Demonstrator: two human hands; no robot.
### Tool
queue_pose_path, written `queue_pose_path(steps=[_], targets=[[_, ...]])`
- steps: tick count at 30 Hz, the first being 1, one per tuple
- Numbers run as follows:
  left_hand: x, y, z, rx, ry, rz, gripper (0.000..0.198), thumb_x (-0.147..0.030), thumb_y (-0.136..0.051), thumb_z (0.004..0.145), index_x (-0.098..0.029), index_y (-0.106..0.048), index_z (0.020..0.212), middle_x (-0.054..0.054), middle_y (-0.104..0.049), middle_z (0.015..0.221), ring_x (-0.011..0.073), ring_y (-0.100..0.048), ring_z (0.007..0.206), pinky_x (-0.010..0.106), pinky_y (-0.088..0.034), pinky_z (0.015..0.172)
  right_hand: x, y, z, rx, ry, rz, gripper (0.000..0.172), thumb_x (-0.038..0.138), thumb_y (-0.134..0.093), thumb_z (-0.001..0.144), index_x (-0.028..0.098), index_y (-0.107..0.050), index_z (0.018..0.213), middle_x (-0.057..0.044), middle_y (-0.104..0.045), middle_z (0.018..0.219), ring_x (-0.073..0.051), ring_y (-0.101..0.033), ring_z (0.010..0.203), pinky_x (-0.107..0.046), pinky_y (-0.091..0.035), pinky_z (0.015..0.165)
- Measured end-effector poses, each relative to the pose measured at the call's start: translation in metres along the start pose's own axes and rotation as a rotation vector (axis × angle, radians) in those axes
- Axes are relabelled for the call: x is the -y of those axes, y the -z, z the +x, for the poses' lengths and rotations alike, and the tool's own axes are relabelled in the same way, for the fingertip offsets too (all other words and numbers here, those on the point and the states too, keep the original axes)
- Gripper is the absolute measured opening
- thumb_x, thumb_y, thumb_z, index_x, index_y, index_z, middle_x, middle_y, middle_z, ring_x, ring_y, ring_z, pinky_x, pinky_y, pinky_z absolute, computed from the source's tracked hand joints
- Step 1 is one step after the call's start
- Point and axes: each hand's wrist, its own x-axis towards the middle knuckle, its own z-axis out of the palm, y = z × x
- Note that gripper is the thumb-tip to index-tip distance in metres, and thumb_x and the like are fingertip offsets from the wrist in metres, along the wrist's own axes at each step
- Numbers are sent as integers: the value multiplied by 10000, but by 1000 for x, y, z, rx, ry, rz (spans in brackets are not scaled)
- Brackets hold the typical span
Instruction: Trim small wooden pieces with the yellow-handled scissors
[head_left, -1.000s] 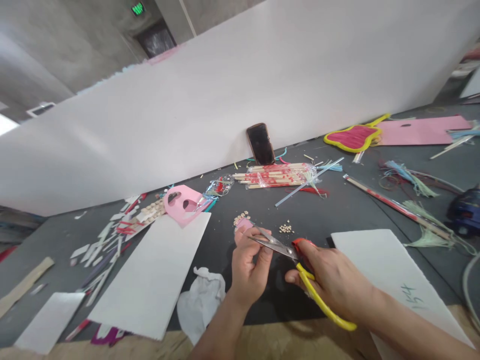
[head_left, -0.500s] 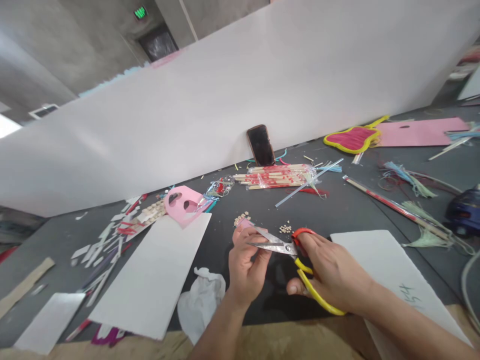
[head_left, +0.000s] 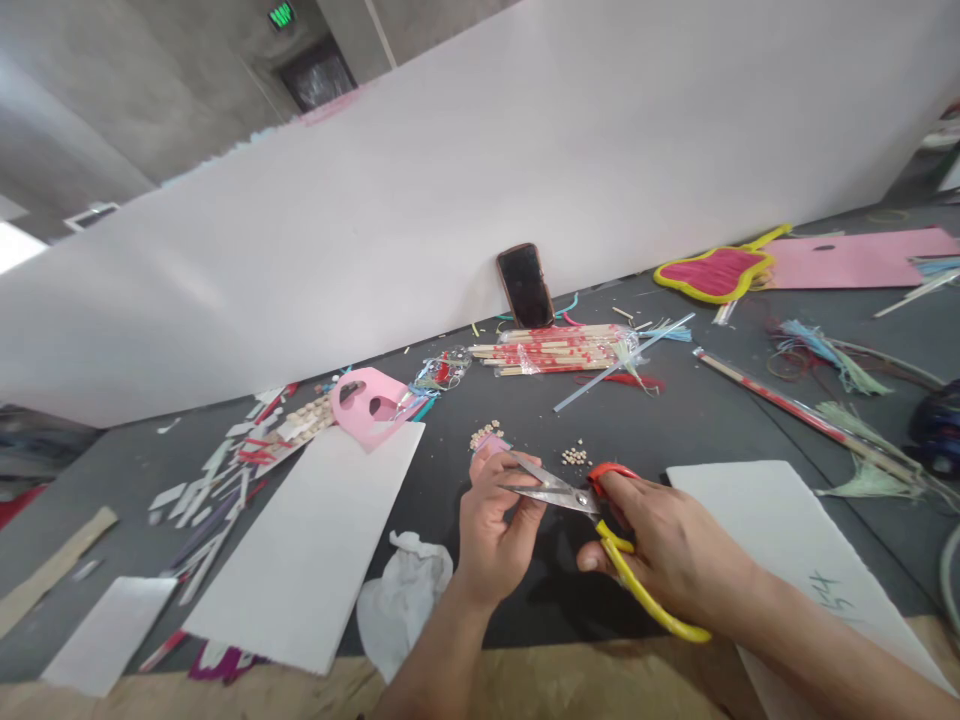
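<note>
My right hand [head_left: 667, 530] grips a pair of scissors [head_left: 582, 501] with one red and one yellow handle. The blades stand apart and point left, their tips at the fingers of my left hand [head_left: 491, 530]. Pinched in that left hand is a small pink piece [head_left: 491, 443], mostly hidden by the fingers and the upper blade. Just beyond it lies a cluster of small pale beads or bits [head_left: 486, 430], and a second little pile [head_left: 576, 454] sits above the red handle.
White boards lie left [head_left: 315, 540] and right [head_left: 742, 500], with crumpled tissue [head_left: 405, 590] beside my left forearm. Farther back are a pink heart-shaped cutout [head_left: 367, 432], bagged sticks [head_left: 555, 350], and a phone [head_left: 525, 285] against the white partition [head_left: 375, 220]. Tassels [head_left: 832, 350] lie right.
The view has shifted slightly. My right hand and the scissors have moved a little to the right; the blades remain apart at the left hand's fingers.
</note>
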Motion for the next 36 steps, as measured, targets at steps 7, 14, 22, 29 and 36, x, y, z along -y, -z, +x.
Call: queue_pose_path(steps=[7, 14, 22, 29, 36], targets=[[-5, -3, -3, 20, 74, 49, 159, -228, -520, 873, -179, -622, 761, 89, -685, 882, 233, -611, 948, 419, -454, 881, 7, 3, -4, 25, -56, -44, 377, 587, -448, 853, 211, -465, 867, -28, -619, 636, -221, -599, 553, -281, -305, 490], [-2, -7, -4, -16, 121, 87, 191, -234, -501, 882, -172, -648, 778, 90, -690, 902, 221, -621, 937, 393, -451, 886, 8, 4, -1, 15, -82, -39, 321, 535, -439, 863, 216, -461, 834, -22, -602, 604, -212, -587, 519, -270, -287, 470], [5, -8, -4, -18, 34, 169, 120, -220, -528, 856, -180, -640, 834, 81, -694, 930, 217, -619, 935, 415, -425, 934, 3, 0, 1, -38, -61, 51, 362, 532, -422, 867, 180, -485, 925, -55, -629, 673, -198, -574, 549, -278, -353, 498], [5, -6, -5, -59, -46, 217, 99, -199, -539, 848, -199, -623, 795, 58, -694, 873, 209, -614, 893, 421, -410, 934, 2, 2, 2, -79, -2, 30, 452, 605, -541, 756, 187, -467, 913, -115, -622, 851, -259, -602, 765, -337, -435, 613], [0, -3, 0, 6, -27, 129, 146, -200, -541, 851, -193, -635, 740, 51, -698, 854, 204, -620, 888, 411, -421, 915, 1, 2, 1, -69, 33, 2, 474, 611, -592, 707, 203, -433, 891, -101, -596, 854, -276, -579, 819, -356, -436, 652]])
